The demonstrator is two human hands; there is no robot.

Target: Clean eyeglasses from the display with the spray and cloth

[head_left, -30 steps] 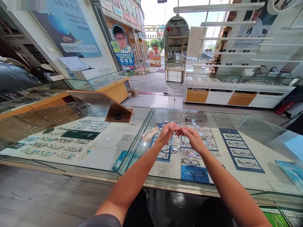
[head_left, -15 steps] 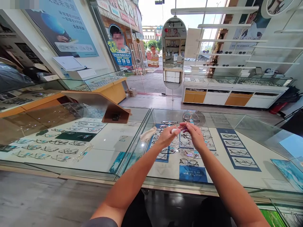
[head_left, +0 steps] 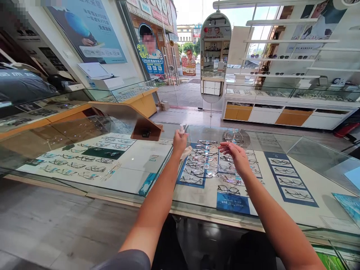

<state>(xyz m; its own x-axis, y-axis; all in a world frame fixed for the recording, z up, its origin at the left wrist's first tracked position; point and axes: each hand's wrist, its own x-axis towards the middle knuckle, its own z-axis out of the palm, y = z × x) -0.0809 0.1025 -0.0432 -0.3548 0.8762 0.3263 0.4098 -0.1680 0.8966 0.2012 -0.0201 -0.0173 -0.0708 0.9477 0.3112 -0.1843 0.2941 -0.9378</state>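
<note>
Left hand [head_left: 180,142] now farther leftward, around slim white-tipped bottle [head_left: 181,129]

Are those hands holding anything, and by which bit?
The left hand holds a small white-topped bottle around its lower part, with the top sticking out. Whether the right hand holds anything cannot be told.

Our glass display case [head_left: 194,201], a pale cloth [head_left: 186,152] on top, eyeglasses [head_left: 228,190] and blue boards [head_left: 312,201] inside.

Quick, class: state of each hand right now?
Left hand: closed, holding a bottle.
Right hand: partly curled; whether it holds anything cannot be told.
</note>
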